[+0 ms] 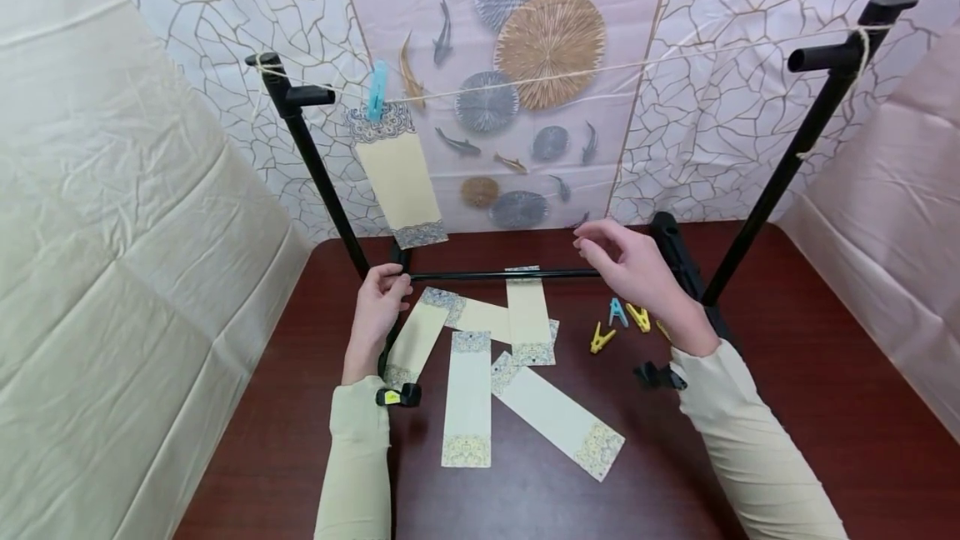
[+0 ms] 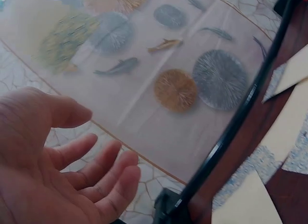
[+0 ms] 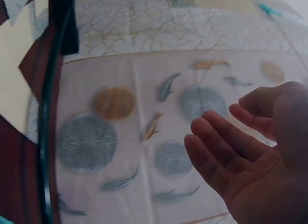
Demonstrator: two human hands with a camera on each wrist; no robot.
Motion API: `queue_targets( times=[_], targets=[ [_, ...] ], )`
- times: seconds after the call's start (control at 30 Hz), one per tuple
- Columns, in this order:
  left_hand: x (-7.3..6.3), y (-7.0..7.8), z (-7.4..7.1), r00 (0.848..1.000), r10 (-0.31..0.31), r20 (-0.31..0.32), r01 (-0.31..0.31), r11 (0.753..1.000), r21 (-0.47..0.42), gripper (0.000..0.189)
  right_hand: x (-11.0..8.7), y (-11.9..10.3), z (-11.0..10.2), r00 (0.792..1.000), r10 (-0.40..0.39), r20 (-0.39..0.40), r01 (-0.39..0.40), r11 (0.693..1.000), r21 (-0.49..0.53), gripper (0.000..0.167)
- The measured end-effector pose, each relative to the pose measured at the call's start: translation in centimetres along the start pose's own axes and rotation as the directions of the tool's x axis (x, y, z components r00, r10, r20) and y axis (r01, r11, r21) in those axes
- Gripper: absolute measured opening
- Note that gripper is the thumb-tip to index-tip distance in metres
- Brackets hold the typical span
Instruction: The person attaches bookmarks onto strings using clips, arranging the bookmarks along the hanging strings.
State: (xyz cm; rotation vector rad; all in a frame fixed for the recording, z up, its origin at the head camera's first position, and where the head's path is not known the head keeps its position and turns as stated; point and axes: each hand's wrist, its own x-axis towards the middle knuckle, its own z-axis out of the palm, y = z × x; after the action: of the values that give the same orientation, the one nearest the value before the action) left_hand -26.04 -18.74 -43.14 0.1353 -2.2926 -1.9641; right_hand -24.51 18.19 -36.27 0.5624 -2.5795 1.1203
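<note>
A cream paper strip (image 1: 399, 177) with patterned ends hangs from a string (image 1: 600, 69), held by a blue clothespin (image 1: 377, 90). My left hand (image 1: 378, 307) is below that strip, beside the frame's left side. Its fingers are loosely bent and hold nothing, as the left wrist view also shows on the hand (image 2: 62, 161). My right hand (image 1: 637, 273) hovers on the right, above a few small clothespins (image 1: 602, 338). In the right wrist view, the fingers of that hand (image 3: 250, 147) are relaxed with nothing between them.
Several more patterned paper strips (image 1: 467, 398) lie on the dark red table (image 1: 247, 440), some overlapping. A black frame with two slanted posts (image 1: 780, 198) carries the string, and a low crossbar (image 1: 487, 275) joins its sides. Behind hangs a cloth (image 1: 551, 48) with round motifs and fish.
</note>
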Motion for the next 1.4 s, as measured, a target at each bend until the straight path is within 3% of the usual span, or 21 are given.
queue_targets(
  times=[0.3,0.47,0.63,0.73,0.93,1.07,1.2,1.27,1.4],
  targets=[
    [0.1,-2.2,1.0,0.998,-0.038,0.046,0.034,0.997,0.072,0.041,-2.0,2.8,1.7,0.988,0.135,0.073,-0.138,0.99,0.037,0.027],
    [0.2,-3.5,1.6,0.995,-0.074,0.061,0.065,0.989,0.129,0.042,-3.0,4.4,2.6,0.969,0.204,0.137,-0.211,0.977,0.038,0.026],
    [0.2,-4.2,2.1,0.992,-0.1,0.074,0.08,0.967,0.241,0.039,-3.7,6.0,3.2,0.948,0.24,0.211,-0.247,0.969,0.005,0.021],
    [0.2,-4.2,2.4,0.992,-0.082,0.096,0.047,0.944,0.326,0.039,-3.9,6.7,3.4,0.938,0.256,0.236,-0.258,0.966,-0.023,0.017],
    [0.2,-3.8,2.7,0.984,-0.102,0.149,0.023,0.889,0.457,0.042,-4.1,8.0,3.7,0.905,0.294,0.308,-0.256,0.954,-0.156,0.02],
    [0.5,-3.9,3.0,0.984,-0.12,0.131,0.04,0.866,0.498,0.042,-4.0,8.7,4.1,0.893,0.315,0.321,-0.244,0.939,-0.242,0.021],
    [0.5,-4.1,3.5,0.985,-0.142,0.098,0.062,0.82,0.569,0.044,-4.0,9.1,4.2,0.884,0.343,0.317,-0.249,0.921,-0.3,0.022],
    [0.4,-4.2,3.6,0.985,-0.152,0.086,0.069,0.79,0.609,0.045,-4.1,9.1,4.1,0.864,0.378,0.333,-0.269,0.905,-0.328,0.023],
    [0.3,-4.2,3.7,0.984,-0.161,0.072,0.075,0.75,0.658,0.046,-4.2,9.1,4.0,0.802,0.462,0.378,-0.308,0.863,-0.4,0.028]
  ],
)
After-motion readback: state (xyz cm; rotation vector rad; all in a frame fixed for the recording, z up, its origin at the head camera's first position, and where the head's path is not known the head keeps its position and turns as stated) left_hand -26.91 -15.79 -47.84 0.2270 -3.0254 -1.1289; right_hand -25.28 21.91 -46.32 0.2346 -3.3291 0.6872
